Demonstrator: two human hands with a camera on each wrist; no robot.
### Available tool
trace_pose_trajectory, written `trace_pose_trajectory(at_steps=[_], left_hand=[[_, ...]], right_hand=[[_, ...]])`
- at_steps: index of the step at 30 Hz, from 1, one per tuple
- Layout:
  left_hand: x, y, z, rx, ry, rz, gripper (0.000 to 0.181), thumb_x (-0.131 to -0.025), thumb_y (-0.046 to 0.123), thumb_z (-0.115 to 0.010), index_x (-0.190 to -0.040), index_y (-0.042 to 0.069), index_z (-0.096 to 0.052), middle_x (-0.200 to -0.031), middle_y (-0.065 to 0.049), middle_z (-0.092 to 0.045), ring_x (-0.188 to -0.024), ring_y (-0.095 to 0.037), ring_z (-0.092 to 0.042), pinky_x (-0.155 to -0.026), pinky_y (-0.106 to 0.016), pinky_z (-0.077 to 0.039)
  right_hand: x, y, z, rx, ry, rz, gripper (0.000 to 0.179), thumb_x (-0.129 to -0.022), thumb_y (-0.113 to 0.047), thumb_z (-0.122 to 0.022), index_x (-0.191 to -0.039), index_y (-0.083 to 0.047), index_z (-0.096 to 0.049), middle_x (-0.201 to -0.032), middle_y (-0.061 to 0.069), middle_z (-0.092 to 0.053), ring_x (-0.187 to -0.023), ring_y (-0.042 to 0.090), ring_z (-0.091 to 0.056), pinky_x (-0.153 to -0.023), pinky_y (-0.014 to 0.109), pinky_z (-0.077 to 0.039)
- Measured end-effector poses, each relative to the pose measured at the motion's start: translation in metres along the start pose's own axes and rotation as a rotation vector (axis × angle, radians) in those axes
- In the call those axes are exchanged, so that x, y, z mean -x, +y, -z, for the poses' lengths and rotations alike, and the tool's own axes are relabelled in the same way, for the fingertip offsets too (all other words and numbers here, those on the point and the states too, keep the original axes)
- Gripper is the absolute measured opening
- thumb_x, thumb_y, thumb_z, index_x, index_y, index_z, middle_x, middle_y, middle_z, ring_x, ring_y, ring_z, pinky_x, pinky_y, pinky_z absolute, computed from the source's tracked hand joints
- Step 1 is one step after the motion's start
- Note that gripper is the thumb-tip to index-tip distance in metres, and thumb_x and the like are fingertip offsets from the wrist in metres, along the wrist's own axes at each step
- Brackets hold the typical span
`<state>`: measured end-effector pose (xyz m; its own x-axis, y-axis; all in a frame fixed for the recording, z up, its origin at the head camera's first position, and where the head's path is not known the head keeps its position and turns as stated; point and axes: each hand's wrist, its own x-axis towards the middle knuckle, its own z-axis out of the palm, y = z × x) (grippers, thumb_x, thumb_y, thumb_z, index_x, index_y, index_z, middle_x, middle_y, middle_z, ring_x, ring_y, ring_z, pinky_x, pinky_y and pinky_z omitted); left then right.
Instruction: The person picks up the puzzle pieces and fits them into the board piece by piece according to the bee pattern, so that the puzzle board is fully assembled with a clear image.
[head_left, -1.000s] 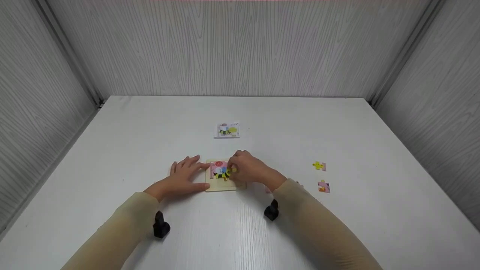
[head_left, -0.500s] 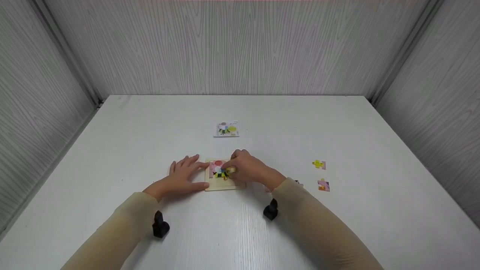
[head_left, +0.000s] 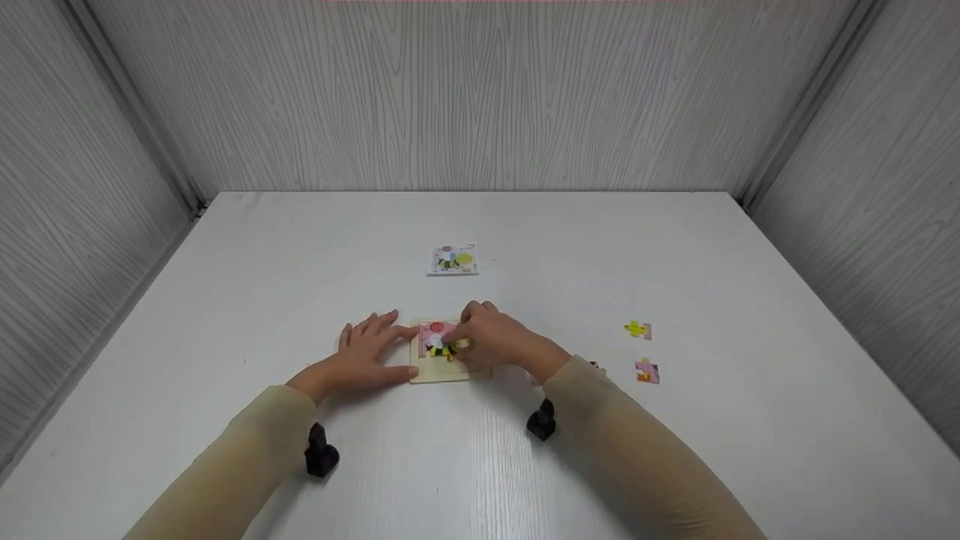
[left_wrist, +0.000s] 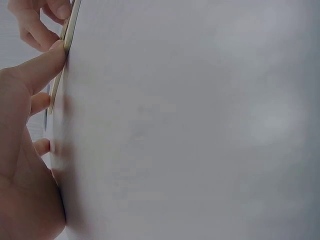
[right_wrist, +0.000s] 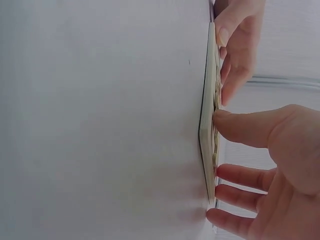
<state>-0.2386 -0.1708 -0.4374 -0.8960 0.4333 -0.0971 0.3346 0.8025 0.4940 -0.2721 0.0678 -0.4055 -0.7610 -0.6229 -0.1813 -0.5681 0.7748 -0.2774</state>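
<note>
A square wooden puzzle tray (head_left: 435, 373) lies at the middle of the table, its upper left filled with pieces showing a pink, yellow and black bee picture (head_left: 436, 328). My left hand (head_left: 365, 356) lies spread at the left side, with index finger and thumb touching the rim. My right hand (head_left: 495, 337) reaches over the tray from the right, its fingertips pressing on the pieces near the bee. In the right wrist view, the thumb (right_wrist: 245, 127) and the fingers (right_wrist: 245, 177) are fairly straight and apart against the tray's face. The right hand hides the tray's right part.
A small picture card (head_left: 453, 259) of the same bee lies behind the tray. To the right are a yellow puzzle piece (head_left: 637, 330) and a pink and yellow one (head_left: 647, 371). More pieces lie partly hidden by the right forearm. Grey panels (head_left: 480, 97) wall the table.
My right hand's fingertips have shifted slightly left over the bee picture and now press there. The left hand stays in place at the tray's left edge.
</note>
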Motion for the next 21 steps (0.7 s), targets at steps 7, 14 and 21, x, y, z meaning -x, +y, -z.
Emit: trace_pose_trajectory(at_steps=[7, 14, 21], left_hand=[[0.001, 0.001, 0.001, 0.000, -0.007, 0.011, 0.070, -0.082, 0.057, -0.058, -0.141, 0.025, -0.039, -0.153, -0.014, -0.012, -0.138, -0.041, 0.000, -0.102, -0.062, 0.007], [0.001, 0.002, 0.000, 0.006, -0.021, 0.013, 0.071, -0.083, 0.058, -0.057, -0.143, 0.024, -0.037, -0.154, -0.013, -0.010, -0.138, -0.041, 0.001, -0.102, -0.062, 0.007], [0.000, 0.000, 0.000, -0.010, -0.019, 0.019, 0.073, -0.082, 0.060, -0.056, -0.143, 0.025, -0.037, -0.154, -0.013, -0.010, -0.138, -0.041, 0.001, -0.102, -0.063, 0.007]], right_hand=[[0.002, -0.001, 0.002, -0.013, -0.048, -0.007, 0.039, -0.089, -0.017, -0.063, -0.126, -0.031, -0.058, -0.121, 0.004, -0.044, -0.105, 0.018, -0.037, -0.086, 0.030, -0.041], [0.003, 0.006, 0.003, -0.124, -0.024, -0.009, 0.041, -0.088, -0.016, -0.061, -0.127, -0.028, -0.059, -0.125, 0.005, -0.047, -0.114, 0.019, -0.038, -0.094, 0.032, -0.041], [0.006, 0.013, 0.004, -0.166, 0.023, 0.038, 0.037, -0.089, -0.024, -0.063, -0.125, -0.017, -0.061, -0.125, 0.007, -0.049, -0.114, 0.021, -0.042, -0.093, 0.033, -0.041]])
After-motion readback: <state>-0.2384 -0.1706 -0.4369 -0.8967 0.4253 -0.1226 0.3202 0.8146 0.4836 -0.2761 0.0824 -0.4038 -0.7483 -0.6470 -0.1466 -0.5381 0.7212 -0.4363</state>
